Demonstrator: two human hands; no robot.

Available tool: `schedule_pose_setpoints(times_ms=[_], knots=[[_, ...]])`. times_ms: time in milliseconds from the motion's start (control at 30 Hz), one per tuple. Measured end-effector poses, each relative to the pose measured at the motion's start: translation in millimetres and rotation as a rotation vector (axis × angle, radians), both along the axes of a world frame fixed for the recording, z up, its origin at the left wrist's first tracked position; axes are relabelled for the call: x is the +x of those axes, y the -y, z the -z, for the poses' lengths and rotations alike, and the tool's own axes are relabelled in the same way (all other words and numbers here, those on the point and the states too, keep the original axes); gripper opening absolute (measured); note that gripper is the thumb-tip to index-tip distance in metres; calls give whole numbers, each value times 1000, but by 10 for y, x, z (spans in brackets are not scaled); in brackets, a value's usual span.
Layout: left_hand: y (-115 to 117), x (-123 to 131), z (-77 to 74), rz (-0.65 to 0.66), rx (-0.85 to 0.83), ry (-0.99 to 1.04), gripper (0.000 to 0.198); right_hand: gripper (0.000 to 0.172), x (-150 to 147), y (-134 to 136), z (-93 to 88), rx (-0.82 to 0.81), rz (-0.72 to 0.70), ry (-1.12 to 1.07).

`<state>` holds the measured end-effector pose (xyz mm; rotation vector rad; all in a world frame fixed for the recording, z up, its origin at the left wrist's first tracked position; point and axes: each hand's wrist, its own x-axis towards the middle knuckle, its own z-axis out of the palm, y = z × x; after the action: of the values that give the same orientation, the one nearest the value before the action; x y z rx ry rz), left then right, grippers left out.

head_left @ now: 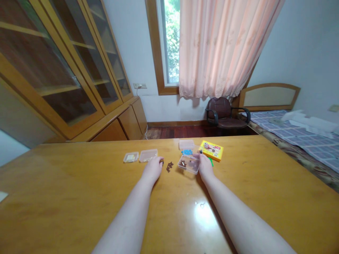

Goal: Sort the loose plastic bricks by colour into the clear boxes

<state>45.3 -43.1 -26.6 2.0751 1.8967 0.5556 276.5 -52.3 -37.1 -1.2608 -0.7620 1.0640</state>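
Note:
My right hand (204,165) grips the right side of a clear plastic box (189,168), tilted a little above the table, with some small brown pieces (182,163) inside. My left hand (154,168) is beside a small heap of loose brown pieces (170,166) on the table. Its fingers are curled, and whether something small sits between them cannot be made out. Behind the held box lie blue pieces (186,152) in front of another clear container (186,144). Green pieces (211,162) show partly behind my right hand.
A yellow box (211,150) with a printed picture lies behind my right hand. To the left are a clear container (148,155) and a smaller one (131,157) with pale pieces. Beyond the wooden table (79,197) stand a chair (224,113), a cabinet and a bed.

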Motion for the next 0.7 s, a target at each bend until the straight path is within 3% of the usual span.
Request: schedule_pose_setpoints(times_ms=[133, 300, 700], knots=[[25, 69, 14, 125, 14, -77, 26, 32, -4, -21, 46, 14, -17, -45], [13, 104, 36, 188, 29, -81, 26, 30, -10, -32, 67, 16, -21, -64], [7, 117, 15, 165, 35, -68, 12, 33, 0, -34, 84, 15, -26, -33]])
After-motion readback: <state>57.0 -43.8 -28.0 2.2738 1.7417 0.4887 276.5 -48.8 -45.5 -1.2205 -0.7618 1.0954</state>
